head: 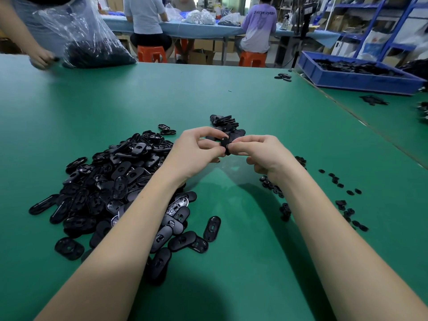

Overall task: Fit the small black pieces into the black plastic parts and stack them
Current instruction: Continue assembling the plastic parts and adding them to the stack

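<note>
blurred, perhaps mirrored lettering on purple shirt (pixel 261 22), unreadable.

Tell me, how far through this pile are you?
Early on. A small stack of finished parts sits beyond the hands. Left hand and right hand hold one part between the fingers. The big pile remains.

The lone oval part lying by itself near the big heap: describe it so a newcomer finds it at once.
Start at the big heap of black plastic parts on the green table, left of the person's left forearm. Go to the heap's near right edge. The lone oval part lies just past it, apart on bare mat, tilted upright in the head view, its hollow side with a keyhole slot facing up.
</note>
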